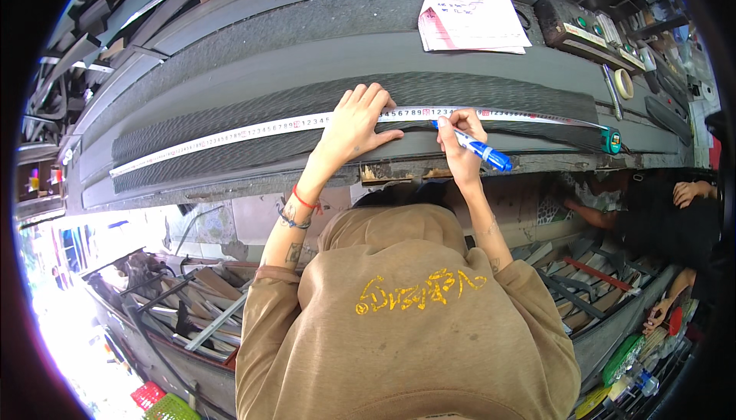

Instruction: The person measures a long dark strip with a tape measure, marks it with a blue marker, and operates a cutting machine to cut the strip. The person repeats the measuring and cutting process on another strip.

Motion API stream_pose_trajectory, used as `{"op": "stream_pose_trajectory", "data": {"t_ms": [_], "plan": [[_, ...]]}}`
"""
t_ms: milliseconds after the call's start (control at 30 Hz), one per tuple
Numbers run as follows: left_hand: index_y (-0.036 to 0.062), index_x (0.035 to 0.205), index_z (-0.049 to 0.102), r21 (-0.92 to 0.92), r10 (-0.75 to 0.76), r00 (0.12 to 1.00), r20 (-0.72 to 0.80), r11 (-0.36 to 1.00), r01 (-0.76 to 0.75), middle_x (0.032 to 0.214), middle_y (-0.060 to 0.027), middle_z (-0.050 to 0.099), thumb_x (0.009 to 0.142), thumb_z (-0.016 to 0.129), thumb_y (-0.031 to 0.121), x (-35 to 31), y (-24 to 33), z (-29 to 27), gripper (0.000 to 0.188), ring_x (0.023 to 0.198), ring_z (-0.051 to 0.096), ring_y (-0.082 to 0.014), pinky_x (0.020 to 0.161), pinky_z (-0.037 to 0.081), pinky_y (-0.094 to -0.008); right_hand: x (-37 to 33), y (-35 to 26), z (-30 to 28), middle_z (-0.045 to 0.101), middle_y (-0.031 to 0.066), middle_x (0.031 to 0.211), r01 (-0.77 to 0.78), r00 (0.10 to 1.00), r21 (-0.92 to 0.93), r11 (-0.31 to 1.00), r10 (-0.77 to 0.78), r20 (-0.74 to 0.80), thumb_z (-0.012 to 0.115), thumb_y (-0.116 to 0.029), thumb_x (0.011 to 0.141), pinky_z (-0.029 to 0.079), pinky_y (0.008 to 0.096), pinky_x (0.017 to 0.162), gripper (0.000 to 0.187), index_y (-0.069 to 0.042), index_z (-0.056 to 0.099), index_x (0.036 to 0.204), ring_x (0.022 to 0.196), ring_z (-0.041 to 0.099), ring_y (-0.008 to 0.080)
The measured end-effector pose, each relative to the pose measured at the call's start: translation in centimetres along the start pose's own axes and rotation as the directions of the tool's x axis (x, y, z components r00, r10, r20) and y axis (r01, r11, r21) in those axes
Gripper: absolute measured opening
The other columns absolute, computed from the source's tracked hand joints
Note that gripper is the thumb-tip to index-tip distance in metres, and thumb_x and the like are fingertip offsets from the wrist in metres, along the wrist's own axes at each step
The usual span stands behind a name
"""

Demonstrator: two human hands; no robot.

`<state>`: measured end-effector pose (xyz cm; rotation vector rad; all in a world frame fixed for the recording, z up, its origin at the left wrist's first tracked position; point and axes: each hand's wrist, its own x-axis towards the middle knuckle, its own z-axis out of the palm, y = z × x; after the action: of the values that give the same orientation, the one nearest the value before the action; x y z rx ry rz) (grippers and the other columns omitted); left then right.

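Observation:
A long dark ribbed strip lies across the bench. Along it runs the white blade of a tape measure, whose teal case sits at the strip's right end. My left hand rests flat over the blade near the middle, fingers stretched forward and thumb apart. To its right, my right hand grips a blue-and-white marker pen. The pen's tip end points left, close to the blade's near edge; whether it touches the strip cannot be made out.
Papers with handwriting lie behind the strip. At the back right are a control box with green buttons and a tape roll. Bins of offcuts stand behind me. Another person is at the right.

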<state>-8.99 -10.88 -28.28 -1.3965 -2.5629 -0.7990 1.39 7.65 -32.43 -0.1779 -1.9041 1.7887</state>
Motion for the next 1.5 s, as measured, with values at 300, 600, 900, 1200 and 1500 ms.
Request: {"op": "stream_pose_trajectory", "data": {"t_ms": [300,600,900,1200,1500], "plan": [[0.0057,0.092,0.055,-0.007,-0.001,1.000,-0.007,1.000,0.001,0.089,-0.0064,0.051,0.068,0.078,0.034,-0.1,-0.1,0.1,0.043,0.086,0.050,-0.0255,0.077,0.041,-0.0361,0.4,0.2,0.4,0.049,-0.0023,0.060,0.039,0.996,-0.089,0.995,-0.046,-0.073,0.065,-0.008,0.086,0.034,0.0200,0.049,0.017,-0.001,0.052,0.077,0.054,0.041,0.0024],[0.0055,0.091,0.056,-0.005,0.003,1.000,-0.007,1.000,-0.003,0.089,-0.0061,0.052,0.067,0.078,0.035,-0.1,-0.2,0.2,0.044,0.086,0.051,-0.0254,0.077,0.041,-0.0361,0.4,-0.1,0.6,0.050,0.0002,0.059,0.116,0.990,-0.212,0.970,-0.131,-0.060,0.067,-0.010,0.085,0.036,0.0216,0.048,0.019,-0.001,0.054,0.075,0.052,0.042,0.0036],[0.0058,0.091,0.056,-0.005,0.005,1.000,-0.011,1.000,-0.005,0.089,-0.0060,0.051,0.067,0.078,0.035,-0.1,-0.2,0.2,0.043,0.086,0.051,-0.0255,0.077,0.041,-0.0361,0.5,0.0,0.6,0.051,0.0005,0.058,0.142,0.987,-0.215,0.966,-0.156,-0.048,0.066,-0.007,0.084,0.036,0.0215,0.048,0.017,0.000,0.054,0.075,0.052,0.044,0.0033],[0.0062,0.092,0.055,0.002,0.004,1.000,-0.004,1.000,-0.004,0.090,-0.0063,0.051,0.067,0.078,0.034,-0.1,-0.1,0.2,0.044,0.086,0.050,-0.0256,0.077,0.041,-0.0360,0.6,-0.5,0.8,0.053,0.0007,0.057,0.130,0.986,-0.206,0.970,-0.148,-0.074,0.064,-0.006,0.085,0.037,0.0212,0.049,0.016,0.001,0.055,0.074,0.052,0.045,0.0032],[0.0059,0.094,0.056,-0.014,-0.002,1.000,0.008,1.000,0.002,0.091,-0.0070,0.051,0.068,0.077,0.037,0.0,-0.1,0.0,0.046,0.087,0.049,-0.0262,0.078,0.040,-0.0363,0.0,-1.2,-1.3,0.060,0.0051,0.069,0.073,0.987,0.008,0.997,-0.071,-0.141,0.062,-0.014,0.090,0.044,0.0224,0.054,0.016,0.000,0.056,0.089,0.060,0.054,0.0089]]}}
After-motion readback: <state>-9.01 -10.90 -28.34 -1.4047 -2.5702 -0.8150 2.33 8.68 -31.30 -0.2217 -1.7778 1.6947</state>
